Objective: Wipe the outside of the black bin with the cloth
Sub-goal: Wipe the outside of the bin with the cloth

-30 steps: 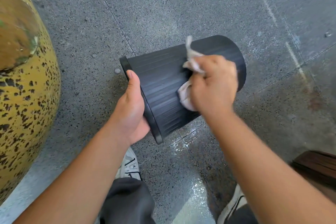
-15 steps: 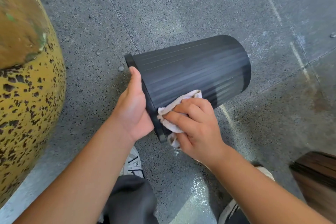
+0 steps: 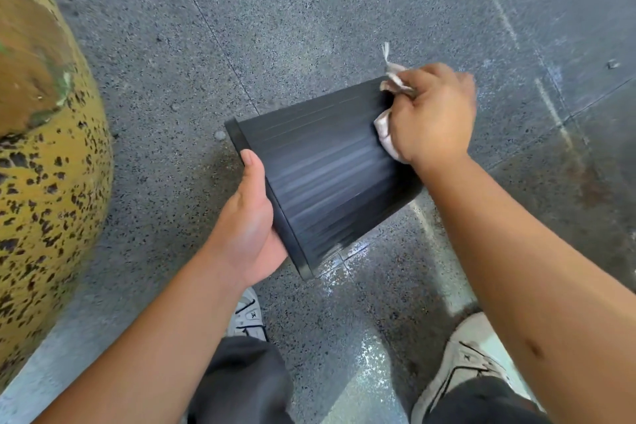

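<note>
Both hands are working: we are gripping the black bin [image 3: 323, 175] rim with our left hand [image 3: 253, 217], axis running rim-to-base, while our right hand [image 3: 432, 113] is clutching the cloth [image 3: 383, 129] at the base end.

Single head-worn wide-angle view, aimed steeply down over both forearms at the speckled floor [image 3: 309, 27]. Camera sat close: the black bin [image 3: 327, 175] and both hands filled the centre, shoes at the bottom edge. Frame edges curved, probably lens distortion. No second view to overlap with.
</note>
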